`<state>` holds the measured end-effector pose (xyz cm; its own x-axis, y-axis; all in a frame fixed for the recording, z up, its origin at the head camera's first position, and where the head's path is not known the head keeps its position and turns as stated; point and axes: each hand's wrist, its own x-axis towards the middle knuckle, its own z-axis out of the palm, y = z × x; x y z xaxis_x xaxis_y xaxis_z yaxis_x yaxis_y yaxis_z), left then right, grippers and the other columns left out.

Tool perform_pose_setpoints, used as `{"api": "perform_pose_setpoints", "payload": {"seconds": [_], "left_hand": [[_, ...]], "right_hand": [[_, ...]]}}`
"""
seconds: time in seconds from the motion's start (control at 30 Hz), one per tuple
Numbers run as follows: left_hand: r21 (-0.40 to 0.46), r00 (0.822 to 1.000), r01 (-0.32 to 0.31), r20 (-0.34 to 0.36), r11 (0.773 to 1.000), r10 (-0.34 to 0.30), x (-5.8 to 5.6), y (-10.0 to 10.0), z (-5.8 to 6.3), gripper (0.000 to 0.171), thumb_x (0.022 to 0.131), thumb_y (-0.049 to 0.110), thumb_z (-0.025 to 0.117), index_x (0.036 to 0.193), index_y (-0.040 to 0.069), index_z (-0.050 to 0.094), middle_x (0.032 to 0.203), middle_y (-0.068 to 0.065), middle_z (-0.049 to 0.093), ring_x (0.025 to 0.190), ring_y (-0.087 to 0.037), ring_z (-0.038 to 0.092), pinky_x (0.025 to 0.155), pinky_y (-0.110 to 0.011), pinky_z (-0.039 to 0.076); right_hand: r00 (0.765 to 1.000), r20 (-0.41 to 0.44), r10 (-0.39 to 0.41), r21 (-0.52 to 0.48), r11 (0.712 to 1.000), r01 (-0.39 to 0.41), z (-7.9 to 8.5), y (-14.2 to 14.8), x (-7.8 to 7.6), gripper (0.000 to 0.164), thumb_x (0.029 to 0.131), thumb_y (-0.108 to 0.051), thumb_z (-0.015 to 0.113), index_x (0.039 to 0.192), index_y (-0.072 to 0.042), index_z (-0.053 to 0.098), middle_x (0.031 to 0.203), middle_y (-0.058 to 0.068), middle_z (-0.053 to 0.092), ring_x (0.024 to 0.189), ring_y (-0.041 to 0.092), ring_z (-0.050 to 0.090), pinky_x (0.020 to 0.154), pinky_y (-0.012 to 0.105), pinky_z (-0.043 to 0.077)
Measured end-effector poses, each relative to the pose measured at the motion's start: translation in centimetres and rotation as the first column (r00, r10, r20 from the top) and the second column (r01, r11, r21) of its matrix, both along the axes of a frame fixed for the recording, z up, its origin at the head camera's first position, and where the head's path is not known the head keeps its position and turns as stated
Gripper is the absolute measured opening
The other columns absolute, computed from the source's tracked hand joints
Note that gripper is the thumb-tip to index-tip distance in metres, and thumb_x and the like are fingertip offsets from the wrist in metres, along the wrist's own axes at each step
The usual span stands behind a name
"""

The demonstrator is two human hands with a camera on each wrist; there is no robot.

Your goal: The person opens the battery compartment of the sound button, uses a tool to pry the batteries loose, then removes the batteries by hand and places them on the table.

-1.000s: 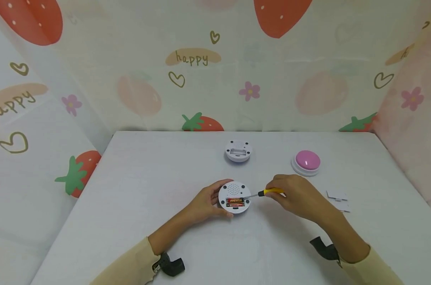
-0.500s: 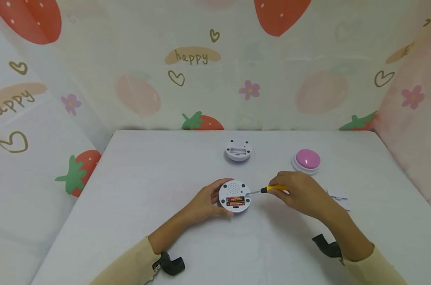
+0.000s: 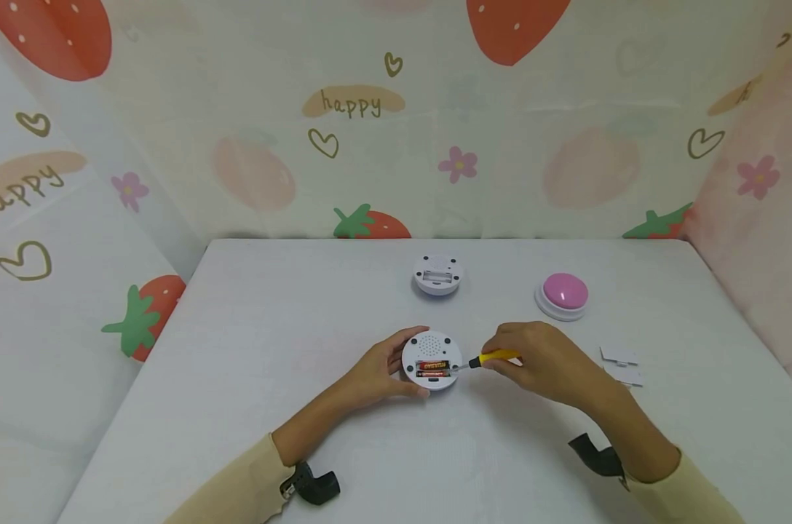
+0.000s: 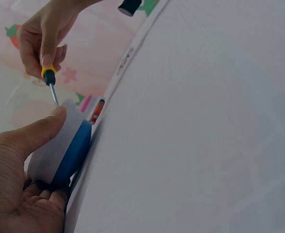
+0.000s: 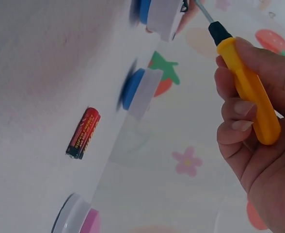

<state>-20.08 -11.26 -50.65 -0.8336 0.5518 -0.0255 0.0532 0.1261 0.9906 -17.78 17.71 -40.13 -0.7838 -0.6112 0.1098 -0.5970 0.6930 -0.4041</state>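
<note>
My left hand [image 3: 379,370] holds a round white push button [image 3: 429,343] upside down near the middle of the table, thumb and fingers at its rim. Its blue dome [image 4: 75,151] shows underneath in the left wrist view. Two red batteries [image 3: 433,369] lie side by side in its uncovered compartment. My right hand [image 3: 545,362] grips a screwdriver [image 5: 253,92] by its yellow handle. In the head view the metal tip meets the right end of the compartment, by the lower battery.
Another upturned button [image 3: 438,276] with a bare battery compartment sits behind. A pink-domed button [image 3: 564,292] stands at the back right. White covers [image 3: 622,364] lie right of my right hand. In the right wrist view a loose red battery [image 5: 83,133] rests on the table.
The screwdriver draws back up and right from the compartment, then comes left and down, its tip now lower at the compartment's right end. My left hand and the button stay nearly still.
</note>
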Motion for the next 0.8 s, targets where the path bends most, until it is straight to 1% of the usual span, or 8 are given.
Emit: {"api": "perform_pose_setpoints", "payload": {"seconds": [0.13, 0.4, 0.63, 0.7, 0.8], "left_hand": [[0.001, 1.000, 0.008, -0.006, 1.000, -0.008, 0.00, 0.01, 0.07, 0.102, 0.071, 0.000, 0.091, 0.157, 0.014, 0.037, 0.158, -0.002, 0.040, 0.144, -0.018, 0.041, 0.110, -0.022, 0.040], [0.017, 1.000, 0.023, -0.017, 1.000, -0.023, -0.04, 0.08, -0.02, 0.106, 0.071, -0.003, 0.090, 0.159, 0.013, 0.032, 0.161, -0.005, 0.035, 0.145, -0.021, 0.039, 0.110, -0.023, 0.040], [-0.011, 0.999, 0.016, -0.042, 1.000, -0.016, 0.03, -0.01, -0.06, 0.104, 0.070, -0.001, 0.092, 0.157, 0.018, 0.037, 0.159, -0.001, 0.038, 0.143, -0.018, 0.042, 0.110, -0.023, 0.040], [-0.009, 0.999, 0.015, -0.047, 1.000, -0.015, 0.03, 0.00, -0.05, 0.103, 0.070, 0.000, 0.092, 0.157, 0.018, 0.038, 0.158, -0.001, 0.040, 0.142, -0.018, 0.043, 0.110, -0.023, 0.040], [0.000, 0.999, 0.013, -0.048, 1.000, -0.013, 0.01, 0.05, -0.05, 0.101, 0.070, 0.000, 0.092, 0.155, 0.017, 0.040, 0.155, -0.001, 0.042, 0.141, -0.018, 0.045, 0.110, -0.024, 0.041]], "right_hand": [[1.000, -0.007, 0.024, -0.008, 1.000, -0.024, -0.04, -0.04, -0.04, 0.016, 0.087, -0.016, 0.082, 0.103, -0.016, 0.081, 0.090, -0.012, 0.070, 0.081, 0.006, 0.063, 0.071, 0.024, 0.056], [0.999, -0.015, 0.051, -0.030, 0.998, -0.051, -0.21, -0.17, 0.15, 0.016, 0.088, -0.016, 0.081, 0.103, -0.015, 0.082, 0.089, -0.011, 0.069, 0.078, 0.005, 0.062, 0.069, 0.022, 0.056], [0.998, -0.021, 0.060, -0.036, 0.998, -0.060, -0.41, -0.30, 0.12, 0.015, 0.088, -0.016, 0.081, 0.103, -0.015, 0.082, 0.089, -0.011, 0.070, 0.079, 0.005, 0.063, 0.070, 0.022, 0.056], [0.998, -0.027, 0.057, -0.033, 0.998, -0.058, -0.36, -0.28, 0.13, 0.015, 0.088, -0.016, 0.081, 0.103, -0.015, 0.082, 0.089, -0.011, 0.069, 0.079, 0.005, 0.063, 0.070, 0.022, 0.056], [0.999, -0.045, 0.028, -0.020, 0.999, -0.029, -0.09, -0.15, 0.22, 0.016, 0.085, -0.016, 0.083, 0.102, -0.015, 0.082, 0.089, -0.011, 0.069, 0.078, 0.005, 0.063, 0.069, 0.021, 0.056]]}}
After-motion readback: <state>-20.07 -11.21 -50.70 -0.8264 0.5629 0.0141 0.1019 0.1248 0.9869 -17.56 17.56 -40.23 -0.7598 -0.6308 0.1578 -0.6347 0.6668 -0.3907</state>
